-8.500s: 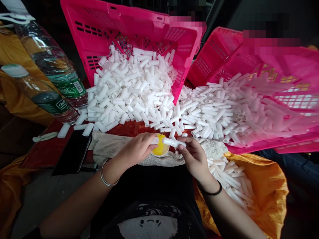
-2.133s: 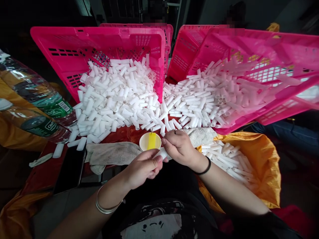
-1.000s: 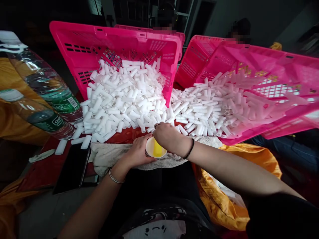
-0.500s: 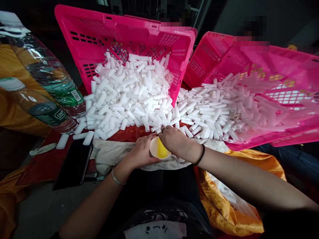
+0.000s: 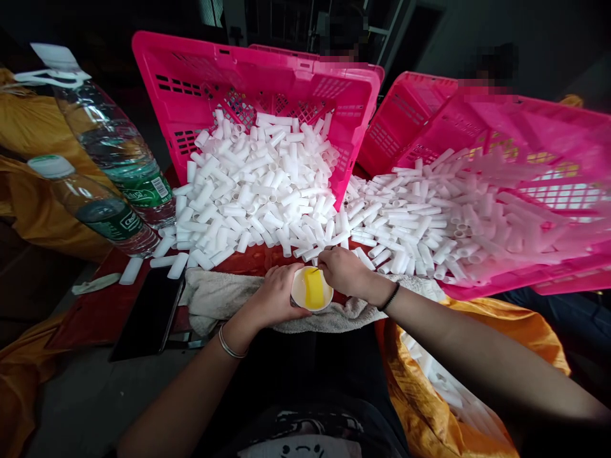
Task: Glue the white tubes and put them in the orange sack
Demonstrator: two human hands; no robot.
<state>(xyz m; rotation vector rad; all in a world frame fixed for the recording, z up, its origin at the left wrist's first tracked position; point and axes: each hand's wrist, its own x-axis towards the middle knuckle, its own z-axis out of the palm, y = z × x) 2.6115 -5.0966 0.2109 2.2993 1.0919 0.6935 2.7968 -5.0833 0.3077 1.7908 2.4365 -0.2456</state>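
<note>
My left hand (image 5: 279, 296) is wrapped round the side of a small white paper cup (image 5: 298, 289), its open mouth tilted towards me. Inside the cup lies a bright yellow strip (image 5: 314, 289), flat against the inner wall. At the cup's far right rim my right hand (image 5: 344, 270) is closed in a pinch, knuckles up. What looks like a thin dark stick (image 5: 316, 271) pokes from its fingers over the cup; the rest of it is hidden. Beneath both hands is a crumpled grey towel (image 5: 224, 296) along the table's near edge.
Short white plastic tubes (image 5: 258, 191) spill from a tipped pink basket (image 5: 165, 105). A second pink basket (image 5: 389, 121) with more tubes lies right. Two water bottles (image 5: 114, 222) and a dark phone (image 5: 147, 312) are left. An orange sack (image 5: 415, 407) holding white pieces hangs lower right.
The whole view has shifted slightly, so everything sits further right and lower. My right hand has drawn a little away from the cup's mouth, and more of the yellow strip shows.
</note>
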